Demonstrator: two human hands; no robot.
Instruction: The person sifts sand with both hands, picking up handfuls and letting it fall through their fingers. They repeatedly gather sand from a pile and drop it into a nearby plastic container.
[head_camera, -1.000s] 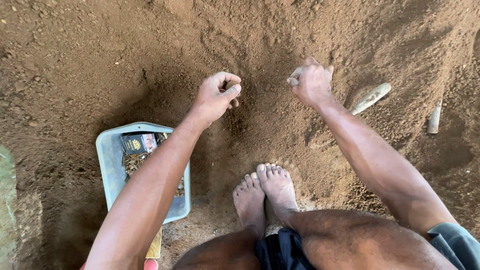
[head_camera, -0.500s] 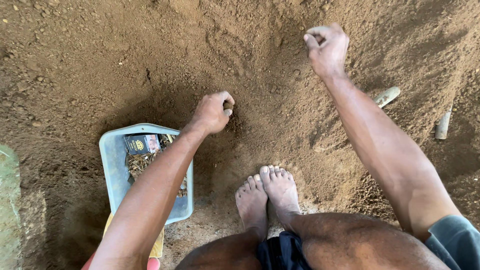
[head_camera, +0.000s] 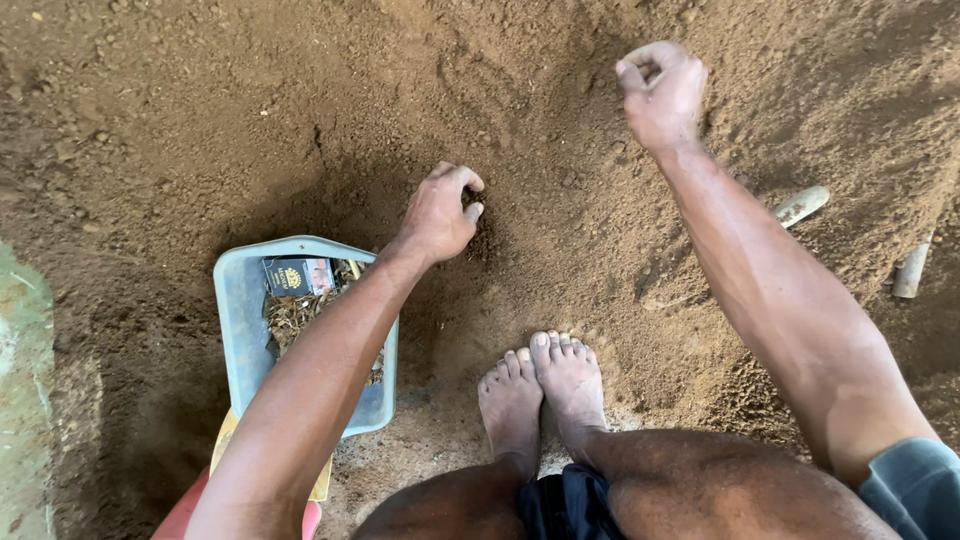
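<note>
Left hand (head_camera: 440, 215) curled; right hand (head_camera: 662, 92) fisted

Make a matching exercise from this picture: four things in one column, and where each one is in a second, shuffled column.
Things:
1. left hand
2. right hand
3. pale blue plastic tub
4. bare feet

Places or states:
A. closed in a fist, raised over the soil at the upper right
B. side by side on the soil at the bottom centre
C. fingers curled down into the loose brown soil at the centre
D. resting on the ground at the left, holding dry plant bits and a small dark packet

Pairs: 1-C, 2-A, 3-D, 4-B
</note>
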